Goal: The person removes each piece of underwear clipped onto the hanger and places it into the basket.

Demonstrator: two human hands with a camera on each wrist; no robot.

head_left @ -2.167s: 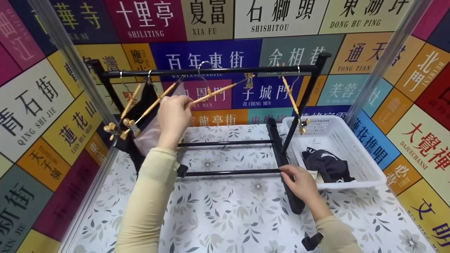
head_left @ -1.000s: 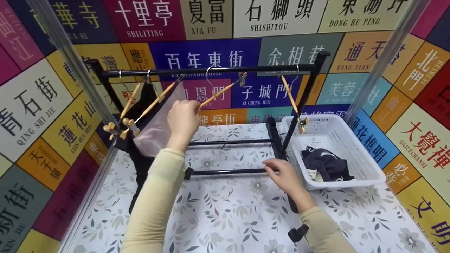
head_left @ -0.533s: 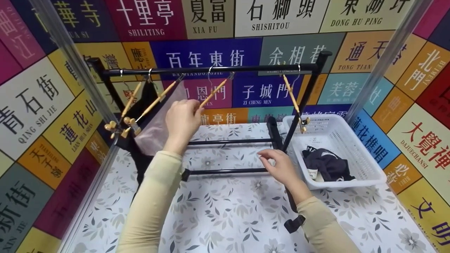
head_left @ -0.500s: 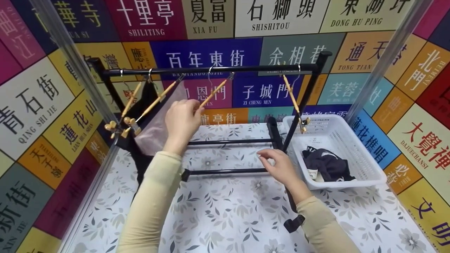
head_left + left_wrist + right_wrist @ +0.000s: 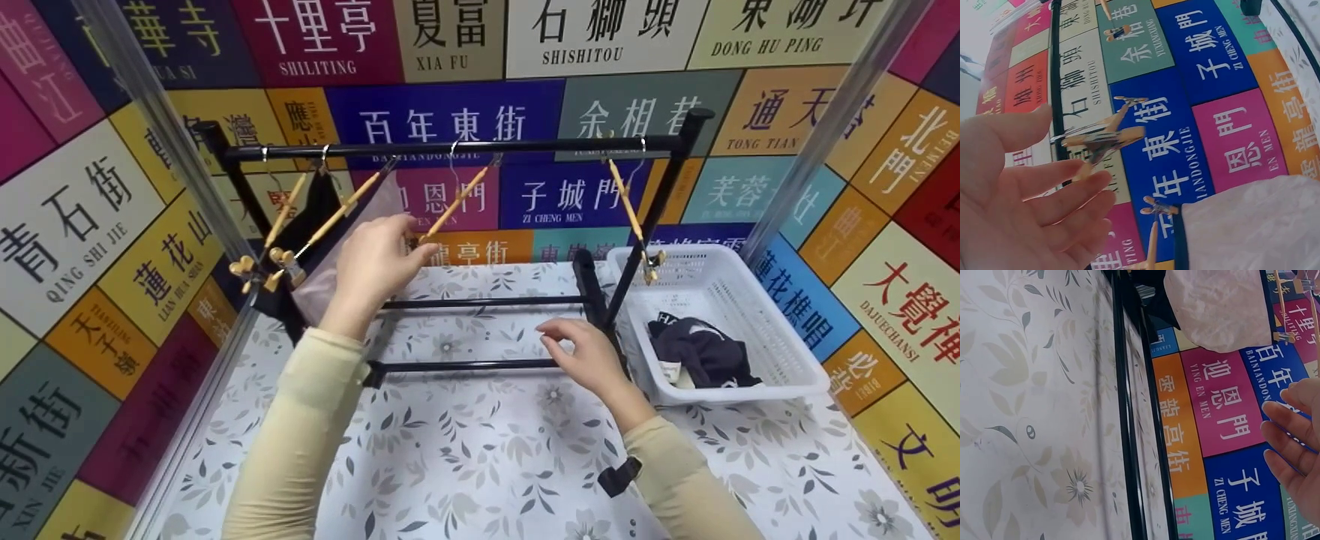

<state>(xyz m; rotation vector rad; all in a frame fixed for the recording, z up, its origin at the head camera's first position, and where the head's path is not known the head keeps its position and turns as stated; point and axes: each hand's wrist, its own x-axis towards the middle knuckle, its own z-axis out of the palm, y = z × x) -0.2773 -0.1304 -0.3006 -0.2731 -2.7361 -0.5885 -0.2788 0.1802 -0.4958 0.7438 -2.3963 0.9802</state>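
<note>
On the black tubular rail (image 5: 547, 146), the yellow wooden clip hanger (image 5: 457, 202) seems set: bare left hand (image 5: 379, 262) just loosened, thumb apart; bare right hand (image 5: 589, 356) hovers, relaxed, empty.

Left hand (image 5: 379, 262) kinda blocks the near end of the hanger (image 5: 456, 201) in head view, plus the surface (image 5: 480, 457) gets cut off at its near edge.

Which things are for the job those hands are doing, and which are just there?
Probably for the job:
the bare hanger by the left hand
the black rack
the pale hanging cloth
the white basket
the dark clothing inside it

Probably just there:
the flowery table surface
the wall of signs
</note>
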